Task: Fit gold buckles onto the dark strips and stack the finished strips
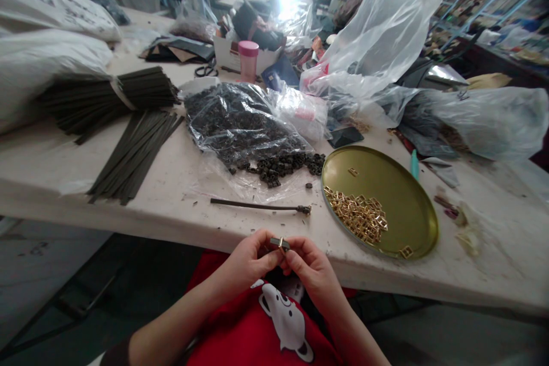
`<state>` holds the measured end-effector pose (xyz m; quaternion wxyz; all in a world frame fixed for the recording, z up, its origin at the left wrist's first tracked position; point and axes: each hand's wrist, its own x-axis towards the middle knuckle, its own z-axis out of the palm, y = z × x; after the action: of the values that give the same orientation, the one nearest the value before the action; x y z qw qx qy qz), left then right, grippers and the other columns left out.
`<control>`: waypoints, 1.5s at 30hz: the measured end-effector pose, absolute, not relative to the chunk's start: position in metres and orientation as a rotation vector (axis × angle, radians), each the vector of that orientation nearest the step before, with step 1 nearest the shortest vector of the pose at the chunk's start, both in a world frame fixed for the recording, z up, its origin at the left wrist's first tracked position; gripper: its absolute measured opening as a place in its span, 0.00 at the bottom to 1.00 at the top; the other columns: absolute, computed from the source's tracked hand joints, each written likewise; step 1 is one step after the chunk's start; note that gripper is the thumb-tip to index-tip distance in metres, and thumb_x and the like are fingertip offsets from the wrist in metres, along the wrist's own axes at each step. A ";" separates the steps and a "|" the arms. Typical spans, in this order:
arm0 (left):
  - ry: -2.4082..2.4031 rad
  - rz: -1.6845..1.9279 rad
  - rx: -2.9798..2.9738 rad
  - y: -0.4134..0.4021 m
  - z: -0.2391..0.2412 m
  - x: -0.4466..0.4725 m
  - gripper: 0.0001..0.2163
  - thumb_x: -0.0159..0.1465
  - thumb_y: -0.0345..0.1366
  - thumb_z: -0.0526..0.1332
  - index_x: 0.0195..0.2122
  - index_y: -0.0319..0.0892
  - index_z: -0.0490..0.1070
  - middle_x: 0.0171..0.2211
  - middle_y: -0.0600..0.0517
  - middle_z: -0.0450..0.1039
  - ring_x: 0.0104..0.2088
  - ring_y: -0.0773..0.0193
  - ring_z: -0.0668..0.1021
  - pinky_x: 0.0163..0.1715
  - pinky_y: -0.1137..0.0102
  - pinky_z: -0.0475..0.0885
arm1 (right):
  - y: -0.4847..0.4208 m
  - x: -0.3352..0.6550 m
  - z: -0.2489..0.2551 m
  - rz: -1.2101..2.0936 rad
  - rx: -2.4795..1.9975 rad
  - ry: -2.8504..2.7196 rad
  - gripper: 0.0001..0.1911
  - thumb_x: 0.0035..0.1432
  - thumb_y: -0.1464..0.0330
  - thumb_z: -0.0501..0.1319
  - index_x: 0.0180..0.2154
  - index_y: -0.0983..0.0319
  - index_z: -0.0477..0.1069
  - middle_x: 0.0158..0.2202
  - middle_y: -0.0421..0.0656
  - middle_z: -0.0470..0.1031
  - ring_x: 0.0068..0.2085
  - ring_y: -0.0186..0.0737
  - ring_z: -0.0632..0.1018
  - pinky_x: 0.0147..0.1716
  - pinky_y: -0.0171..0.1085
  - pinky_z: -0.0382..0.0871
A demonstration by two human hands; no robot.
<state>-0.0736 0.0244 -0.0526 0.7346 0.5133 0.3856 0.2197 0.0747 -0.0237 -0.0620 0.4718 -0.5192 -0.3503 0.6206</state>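
Just off the table's front edge, my left hand (256, 256) pinches a dark strap (275, 241) close to its end. A small gold buckle (281, 244) sits around that strap, between the two hands. My right hand (307, 263) is closed on the strap beside the buckle, its thumb and fingertips meeting my left fingers. The rest of the strap is hidden by the hands. Beyond them on the table lies a finished-looking strap (257, 205) with dark loops and a gold buckle at its right end.
A round gold tray (398, 183) at right holds a heap of gold buckles (360, 214). Dark small loops (274, 170) spill from a clear plastic bag (244, 120). Loose dark strips (137, 154) and a tied bundle (150, 87) lie left. A pink-lidded jar (248, 63) stands behind.
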 end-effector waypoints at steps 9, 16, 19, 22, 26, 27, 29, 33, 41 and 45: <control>0.873 0.412 1.149 0.028 -0.051 -0.075 0.16 0.59 0.47 0.54 0.29 0.37 0.63 0.21 0.58 0.60 0.20 0.73 0.62 0.20 0.76 0.58 | -0.025 0.080 -0.063 1.075 -1.530 -1.480 0.08 0.56 0.70 0.54 0.37 0.61 0.69 0.31 0.42 0.74 0.31 0.36 0.74 0.32 0.34 0.67; 0.897 0.256 1.063 0.035 -0.051 -0.075 0.17 0.52 0.48 0.61 0.26 0.36 0.64 0.19 0.54 0.66 0.21 0.70 0.66 0.21 0.76 0.58 | -0.024 0.083 -0.061 0.570 -1.448 -2.013 0.10 0.54 0.75 0.52 0.37 0.63 0.68 0.31 0.44 0.76 0.30 0.39 0.75 0.30 0.36 0.68; 0.915 0.246 1.056 0.036 -0.051 -0.074 0.16 0.51 0.46 0.62 0.26 0.36 0.65 0.19 0.54 0.66 0.21 0.70 0.67 0.22 0.75 0.59 | -0.025 0.081 -0.064 0.477 -1.443 -2.046 0.09 0.54 0.75 0.51 0.35 0.63 0.68 0.28 0.44 0.75 0.29 0.39 0.75 0.29 0.36 0.67; 0.917 0.270 1.006 0.035 -0.055 -0.072 0.15 0.51 0.46 0.62 0.25 0.36 0.65 0.18 0.55 0.65 0.20 0.70 0.66 0.21 0.75 0.58 | -0.026 0.079 -0.065 0.436 -1.475 -1.988 0.08 0.54 0.75 0.52 0.35 0.63 0.67 0.28 0.43 0.75 0.28 0.39 0.74 0.28 0.36 0.67; 0.891 0.320 0.934 0.033 -0.060 -0.072 0.14 0.51 0.43 0.62 0.25 0.37 0.65 0.18 0.55 0.64 0.19 0.71 0.65 0.20 0.76 0.56 | -0.028 0.077 -0.066 0.424 -1.510 -1.939 0.07 0.53 0.75 0.52 0.34 0.63 0.67 0.27 0.43 0.74 0.28 0.39 0.74 0.28 0.36 0.66; 0.883 0.325 0.914 0.033 -0.061 -0.072 0.13 0.51 0.43 0.63 0.25 0.37 0.65 0.18 0.55 0.64 0.20 0.72 0.65 0.20 0.76 0.56 | -0.028 0.077 -0.066 0.433 -1.521 -1.934 0.07 0.53 0.75 0.52 0.34 0.63 0.67 0.27 0.43 0.74 0.28 0.39 0.73 0.28 0.36 0.65; 0.868 0.334 0.885 0.032 -0.062 -0.072 0.13 0.51 0.42 0.63 0.25 0.37 0.65 0.18 0.56 0.64 0.20 0.72 0.65 0.21 0.76 0.55 | -0.029 0.075 -0.065 0.474 -1.558 -1.900 0.07 0.52 0.75 0.52 0.32 0.62 0.66 0.26 0.42 0.73 0.28 0.38 0.73 0.28 0.35 0.64; 0.859 0.355 0.835 0.030 -0.060 -0.071 0.12 0.52 0.41 0.63 0.24 0.37 0.65 0.17 0.56 0.62 0.19 0.73 0.63 0.21 0.76 0.54 | -0.029 0.073 -0.063 0.655 -1.656 -1.735 0.05 0.52 0.74 0.53 0.31 0.61 0.66 0.26 0.40 0.72 0.28 0.36 0.72 0.28 0.34 0.64; 0.772 0.349 0.610 0.029 -0.054 -0.071 0.09 0.50 0.35 0.62 0.20 0.37 0.64 0.16 0.57 0.59 0.18 0.73 0.61 0.21 0.74 0.53 | -0.027 0.076 -0.053 1.000 -1.591 -1.539 0.03 0.51 0.74 0.54 0.29 0.61 0.64 0.24 0.38 0.70 0.26 0.32 0.71 0.26 0.30 0.64; 0.757 0.335 0.596 0.030 -0.052 -0.072 0.07 0.49 0.34 0.61 0.21 0.36 0.65 0.16 0.56 0.59 0.19 0.72 0.61 0.21 0.74 0.53 | -0.027 0.078 -0.054 1.010 -1.575 -1.588 0.04 0.49 0.74 0.56 0.31 0.62 0.65 0.27 0.39 0.71 0.29 0.33 0.71 0.29 0.31 0.66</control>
<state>-0.0724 0.0305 -0.0517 0.8726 0.2853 0.3624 0.1604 0.0783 -0.0275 -0.0536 0.3371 -0.6041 -0.6093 0.3875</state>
